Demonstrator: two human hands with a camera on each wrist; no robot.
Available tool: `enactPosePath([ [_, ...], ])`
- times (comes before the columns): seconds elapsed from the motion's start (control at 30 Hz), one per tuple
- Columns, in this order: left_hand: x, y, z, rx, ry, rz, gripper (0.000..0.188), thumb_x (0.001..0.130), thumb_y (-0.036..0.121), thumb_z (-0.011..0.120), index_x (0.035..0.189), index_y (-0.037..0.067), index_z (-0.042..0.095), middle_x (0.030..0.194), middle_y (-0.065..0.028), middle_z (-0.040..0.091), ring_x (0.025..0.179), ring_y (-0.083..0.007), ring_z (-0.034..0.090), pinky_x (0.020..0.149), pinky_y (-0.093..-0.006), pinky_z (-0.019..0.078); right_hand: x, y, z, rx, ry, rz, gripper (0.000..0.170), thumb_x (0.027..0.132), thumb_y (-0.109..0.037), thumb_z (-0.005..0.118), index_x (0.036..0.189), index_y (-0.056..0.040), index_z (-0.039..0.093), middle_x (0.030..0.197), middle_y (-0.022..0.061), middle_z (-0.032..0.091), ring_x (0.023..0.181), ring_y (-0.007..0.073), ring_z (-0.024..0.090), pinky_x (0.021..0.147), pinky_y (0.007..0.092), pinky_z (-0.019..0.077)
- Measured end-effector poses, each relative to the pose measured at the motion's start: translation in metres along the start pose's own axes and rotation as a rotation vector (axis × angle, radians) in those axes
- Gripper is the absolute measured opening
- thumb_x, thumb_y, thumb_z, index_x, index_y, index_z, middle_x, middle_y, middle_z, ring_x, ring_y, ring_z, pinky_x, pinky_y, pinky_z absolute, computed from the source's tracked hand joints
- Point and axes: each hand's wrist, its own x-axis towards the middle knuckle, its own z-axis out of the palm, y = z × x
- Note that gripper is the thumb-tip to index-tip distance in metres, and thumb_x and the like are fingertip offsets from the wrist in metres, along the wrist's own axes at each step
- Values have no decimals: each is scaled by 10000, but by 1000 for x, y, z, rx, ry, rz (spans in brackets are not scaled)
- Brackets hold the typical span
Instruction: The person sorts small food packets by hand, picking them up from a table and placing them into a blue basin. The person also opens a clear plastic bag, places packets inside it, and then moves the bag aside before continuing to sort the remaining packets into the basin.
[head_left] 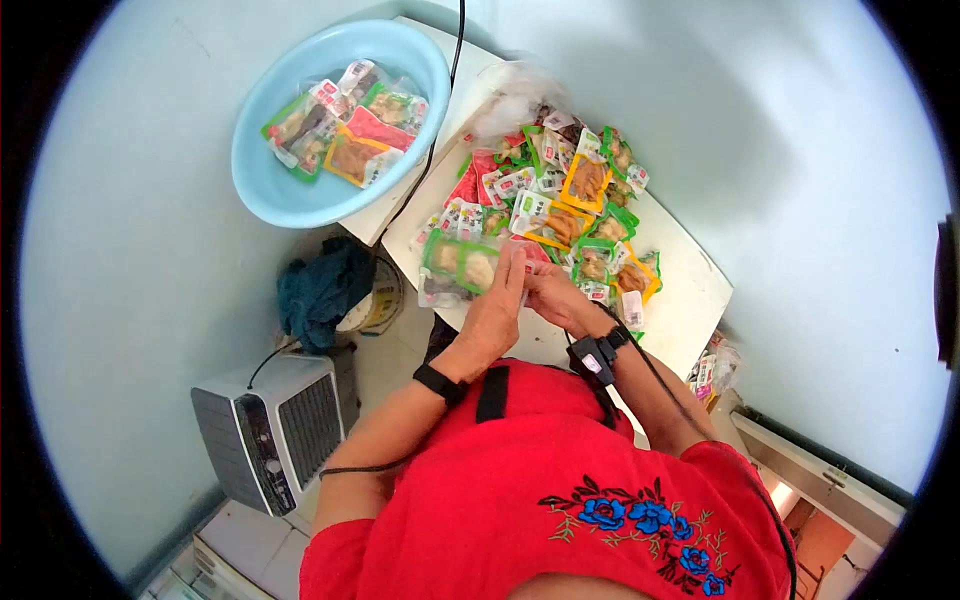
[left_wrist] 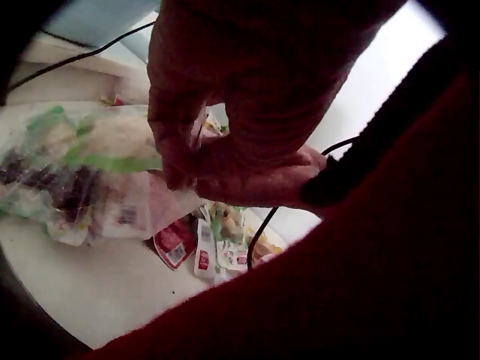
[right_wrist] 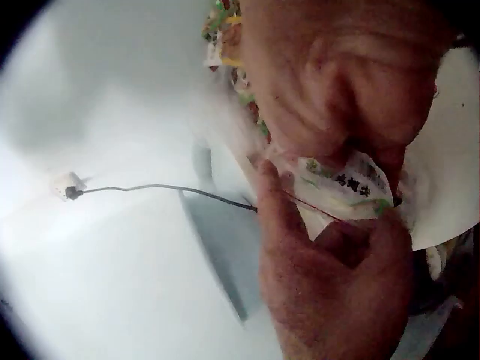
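Note:
A clear plastic bag with green-edged and dark packets inside is held over the table's near edge. My left hand grips its right end, thumb and fingers closed on the plastic. Beside it, my right hand pinches the same end, close to the left fingertips. In the left wrist view the bag stretches out to the left of the fingers. The right wrist view shows white plastic with dark print between both hands; some right fingertips are hidden there.
A pile of food packets covers much of the white table. At the back left stands a blue basin holding several packets. A black cable runs between them. A grey appliance stands on the floor at left.

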Motion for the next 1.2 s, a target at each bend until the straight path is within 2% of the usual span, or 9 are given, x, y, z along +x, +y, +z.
enactPosePath([
  [0.1, -1, -6, 3, -1, 61, 87, 831, 724, -147, 451, 1493, -17, 164, 1534, -295, 169, 1216, -522, 446, 927, -481, 488, 13, 1, 26, 168, 114, -58, 133, 989, -138, 518, 1041, -67, 619, 956, 9, 626, 843, 118, 590, 696, 279, 485],
  [0.2, -2, -5, -2, -46, 65, 118, 821, 730, -146, 447, 1491, -19, 164, 1513, -302, 212, 1233, -533, 422, 960, -490, 467, 50, 17, 3, 135, -133, -135, 89, 998, -194, 547, 962, -114, 561, 874, -26, 577, 810, 111, 565, 715, 277, 508],
  [0.37, -4, -8, 1, -26, 52, 184, 880, 689, -175, 494, 1492, 6, 183, 1481, -285, 285, 1209, -507, 452, 922, -487, 486, 63, 41, -2, 70, 68, -221, 146, 990, -250, 513, 911, -133, 552, 804, -36, 558, 682, 144, 548, 593, 295, 486],
  [0.57, -3, 2, -12, -27, -48, 218, 899, 676, -189, 511, 1493, 36, 208, 1477, -265, 305, 1213, -488, 455, 926, -470, 484, 78, 16, 16, -1609, 338, -121, 198, 990, -286, 462, 910, -126, 547, 835, -1, 556, 717, 219, 550, 585, 395, 447],
  [0.67, 0, -9, -6, -42, 0, 194, 833, 721, -168, 483, 1488, 44, 237, 1494, -263, 286, 1279, -471, 411, 993, -458, 445, 88, 55, -34, -1029, 15, -541, 194, 995, -296, 470, 953, -130, 562, 902, 3, 571, 764, 197, 547, 601, 377, 440],
  [0.73, 1, -10, -6, -46, 37, 187, 788, 748, -153, 465, 1482, 46, 261, 1499, -265, 283, 1320, -459, 375, 1037, -451, 410, 71, 43, -28, -101, -19, -162, 169, 1002, -270, 498, 1033, -130, 586, 985, -19, 587, 809, 133, 555, 687, 290, 484],
  [0.83, 4, -12, -13, -24, 82, 183, 745, 767, -133, 469, 1469, 56, 307, 1490, -257, 313, 1317, -452, 377, 1039, -454, 399, 28, 12, 6, -25, 158, -135, 140, 912, -174, 624, 990, -57, 628, 901, -35, 573, 763, 101, 530, 625, 304, 440],
  [1.0, 18, -38, -20, 49, 137, 108, 618, 789, -35, 588, 1385, 22, 440, 1407, -253, 450, 1324, -429, 400, 1070, -446, 375, 7, 6, -20, -553, 69, -200, 393, 849, 21, 480, 1179, -105, 653, 841, -23, 552, 729, 82, 477, 651, 254, 436],
  [1.2, 60, -62, -10, 205, 65, 315, 479, 814, 103, 648, 1273, 12, 544, 1270, -232, 564, 1169, -420, 511, 991, -449, 415, -19, -7, -21, -560, 137, -116, 256, 921, -68, 488, 1122, -59, 647, 907, 17, 609, 759, 104, 573, 647, 263, 491],
])
